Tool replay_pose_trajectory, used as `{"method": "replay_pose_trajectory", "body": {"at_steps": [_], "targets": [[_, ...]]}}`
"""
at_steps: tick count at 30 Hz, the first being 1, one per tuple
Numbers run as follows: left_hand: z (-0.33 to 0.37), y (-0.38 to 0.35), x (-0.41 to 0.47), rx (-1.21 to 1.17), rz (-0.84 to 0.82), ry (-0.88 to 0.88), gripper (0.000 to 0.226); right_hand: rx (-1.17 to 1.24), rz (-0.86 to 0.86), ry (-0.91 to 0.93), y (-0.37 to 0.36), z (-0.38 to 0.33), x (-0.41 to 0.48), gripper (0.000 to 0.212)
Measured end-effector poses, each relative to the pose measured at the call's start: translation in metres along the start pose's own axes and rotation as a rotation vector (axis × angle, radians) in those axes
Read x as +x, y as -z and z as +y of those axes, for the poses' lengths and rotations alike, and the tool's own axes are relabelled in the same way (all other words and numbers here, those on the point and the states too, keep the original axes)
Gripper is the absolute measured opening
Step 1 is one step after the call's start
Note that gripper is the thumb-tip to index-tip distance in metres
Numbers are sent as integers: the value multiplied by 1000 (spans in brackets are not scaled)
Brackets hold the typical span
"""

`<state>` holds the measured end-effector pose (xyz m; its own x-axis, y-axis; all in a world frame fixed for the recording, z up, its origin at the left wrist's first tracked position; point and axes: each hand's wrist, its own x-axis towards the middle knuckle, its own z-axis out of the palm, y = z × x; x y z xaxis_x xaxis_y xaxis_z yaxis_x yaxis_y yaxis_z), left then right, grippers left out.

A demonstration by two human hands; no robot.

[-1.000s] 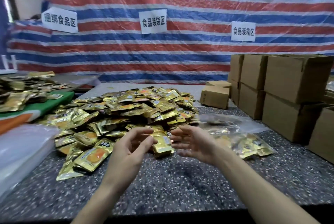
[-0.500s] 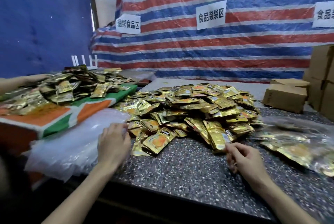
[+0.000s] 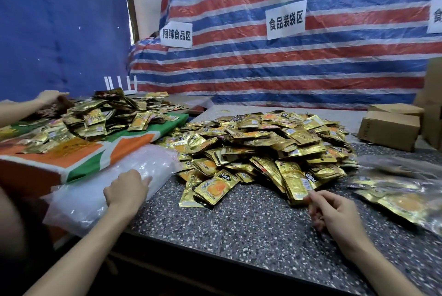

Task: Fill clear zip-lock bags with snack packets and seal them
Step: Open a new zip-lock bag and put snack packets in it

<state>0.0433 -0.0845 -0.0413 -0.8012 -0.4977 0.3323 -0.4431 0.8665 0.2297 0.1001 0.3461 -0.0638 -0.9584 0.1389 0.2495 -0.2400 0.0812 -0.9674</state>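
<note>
Far left: another person's hand (image 3: pixel 51 96) reaches onto a 2nd heap of gold packets (image 3: pixel 95 118), which lies on an orange/green/white cloth (image 3: pixel 79 154); blue sheet (image 3: pixel 59 27) hangs behind.

Just below the cloth: stack of clear zip-lock bags (image 3: pixel 79 200), overhanging the table's left edge; left hand (image 3: pixel 126 191) rests on top of it, palm down, fingers stretched fwd and close together on the plastic; no bag lifted.

Centre: speckled dark table (image 3: pixel 239 228) w/ the main pile of gold snack packets (image 3: pixel 270 149), orange fruit print on several, spilling toward the near edge; striped red/blue/white tarp (image 3: pixel 287 68) at the back w/ white paper signs (image 3: pixel 285 19) on it.

Right of centre: right hand (image 3: pixel 332 209) lies low over the table at the pile's front edge; fingers loosely curled, a bit apart, nothing held; index tip at the corner of the frontmost packet (image 3: pixel 295 183), contact can't be told.

Far right: clear bag already filled w/ packets (image 3: pixel 401 190) lies flat on the table beside the pile; cardboard boxes (image 3: pixel 389 128) stand behind it by the tarp.
</note>
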Motion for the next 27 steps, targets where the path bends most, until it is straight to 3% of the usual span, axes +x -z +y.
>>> {"method": "replay_pose_trajectory", "body": {"at_steps": [3, 6, 10, 12, 16, 18, 20, 23, 25, 27], "targets": [[1, 11, 7, -82, 28, 11, 27, 5, -2, 1, 0, -1, -1, 29], [10, 26, -2, -196, 176, -35, 27, 9, -11, -3, 0, -1, 0, 29], [57, 41, -48, -579, 274, -322, 17, 25, -21, -30, -2, -3, 0, 29], [97, 43, -79, -840, 203, -488, 7, 69, -21, -52, -1, -6, -2, 28], [180, 33, -132, -1187, -28, -796, 16, 191, 14, -76, 1, -7, -2, 42], [209, 20, -153, -1171, -107, -930, 24, 234, 35, -56, 2, -6, 0, 51], [224, 3, -167, -1091, -167, -1048, 15, 284, 42, -20, 4, -5, 2, 55], [229, -17, -173, -943, -116, -1218, 26, 249, 29, 39, 5, -2, 2, 51], [228, -22, -171, -987, -125, -1232, 13, 144, 8, 66, 4, -2, 1, 40], [224, -22, -170, -1113, -281, -1146, 14, 66, -15, 63, 3, -1, 1, 30]]}}
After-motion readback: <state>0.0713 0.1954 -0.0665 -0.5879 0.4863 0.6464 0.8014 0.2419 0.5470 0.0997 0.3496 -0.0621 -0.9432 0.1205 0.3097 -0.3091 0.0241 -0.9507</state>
